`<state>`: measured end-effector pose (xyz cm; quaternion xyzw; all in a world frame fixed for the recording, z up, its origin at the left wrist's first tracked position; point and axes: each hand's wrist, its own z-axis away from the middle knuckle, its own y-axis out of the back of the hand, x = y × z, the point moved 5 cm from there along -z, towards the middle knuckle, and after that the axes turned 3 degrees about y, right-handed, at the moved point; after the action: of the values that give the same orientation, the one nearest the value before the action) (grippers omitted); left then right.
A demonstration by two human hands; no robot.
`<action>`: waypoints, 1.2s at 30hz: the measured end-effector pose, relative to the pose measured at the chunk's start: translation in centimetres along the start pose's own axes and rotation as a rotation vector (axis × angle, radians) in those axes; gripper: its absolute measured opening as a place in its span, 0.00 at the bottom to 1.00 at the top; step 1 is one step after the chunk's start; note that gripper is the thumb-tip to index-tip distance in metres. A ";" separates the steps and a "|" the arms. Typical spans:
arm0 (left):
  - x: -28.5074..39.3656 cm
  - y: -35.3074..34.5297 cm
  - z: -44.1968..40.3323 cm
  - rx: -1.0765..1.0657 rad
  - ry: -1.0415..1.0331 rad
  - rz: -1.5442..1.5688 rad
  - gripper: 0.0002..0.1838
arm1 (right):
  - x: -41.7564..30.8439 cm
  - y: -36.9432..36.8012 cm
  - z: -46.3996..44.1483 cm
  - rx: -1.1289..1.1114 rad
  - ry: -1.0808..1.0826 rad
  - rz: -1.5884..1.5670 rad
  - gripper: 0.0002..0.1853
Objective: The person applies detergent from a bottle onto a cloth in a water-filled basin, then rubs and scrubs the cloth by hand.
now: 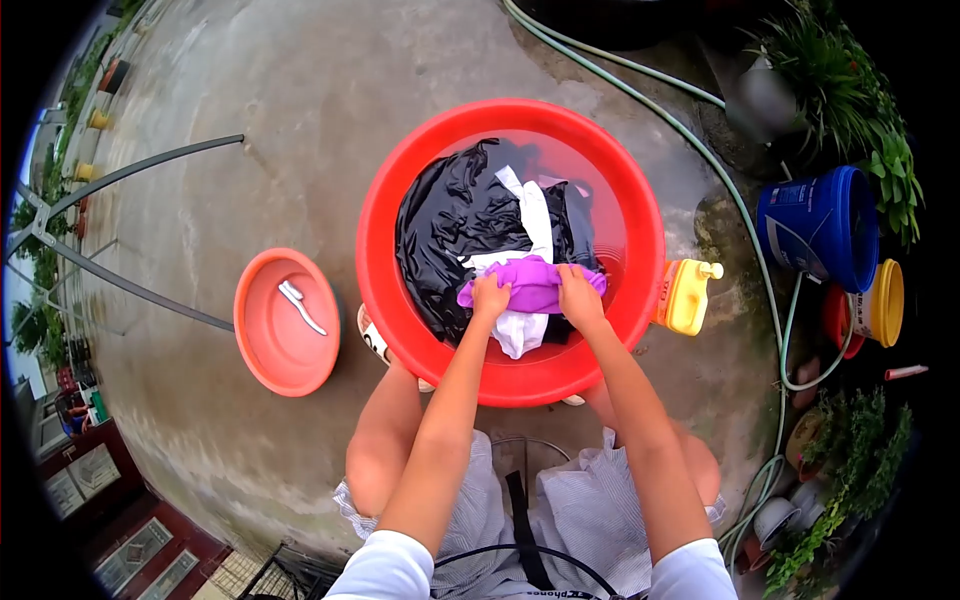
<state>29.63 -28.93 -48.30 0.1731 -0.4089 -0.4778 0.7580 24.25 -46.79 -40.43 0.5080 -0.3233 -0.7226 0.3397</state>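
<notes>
Concrete floor [300, 60] extends around the red tub [374, 240]; basin [275, 350] near its left side, yellow jug [685, 300] just beside its right rim. Purple cloth [537, 282] is within the tub's near half, over black and white clothes [440, 200]. Arms [440, 420] reach across the near rim; left hand [489, 297] and right hand [580, 298] grip the cloth, fingers folded onto it.

The purple cloth [532, 283] is bright and plain, bunched into thick, crumpled folds and held at two spots along its length. It stretches crosswise inside the red basin [373, 240], closer to the near rim than the far one. One end spreads toward the basin's right wall, while the other stops short of the left. White cloth [538, 222] shows beyond it and on its near side; black fabric [440, 205] lies to its left.
</notes>
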 end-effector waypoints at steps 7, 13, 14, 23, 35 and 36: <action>-2.3 -3.5 0.1 -0.112 0.049 0.102 0.29 | 0.9 -7.1 -1.3 -0.065 -0.029 -0.213 0.15; -4.7 -6.9 -2.9 -0.275 -0.017 0.193 0.29 | 2.9 -9.9 -2.2 -0.086 -0.108 -0.296 0.15; -4.9 -7.0 -3.4 -0.359 0.022 0.227 0.29 | 3.0 -10.2 -2.4 -0.106 -0.100 -0.297 0.15; -1.8 -2.8 -3.6 -0.211 -0.072 0.141 0.20 | 5.2 -5.8 -5.6 -0.554 0.072 -0.116 0.20; 12.8 5.8 -0.8 -0.820 -0.096 1.564 0.21 | 9.2 9.0 -0.6 0.071 -0.389 -1.052 0.26; 13.2 5.4 -0.7 -0.920 -0.127 1.612 0.22 | 9.6 8.9 -0.1 0.103 -0.369 -1.054 0.27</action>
<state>36.07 -37.83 -39.22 -0.5071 -0.2169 0.0693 0.8312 23.34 -59.67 -38.15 0.4821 -0.1146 -0.8546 -0.1550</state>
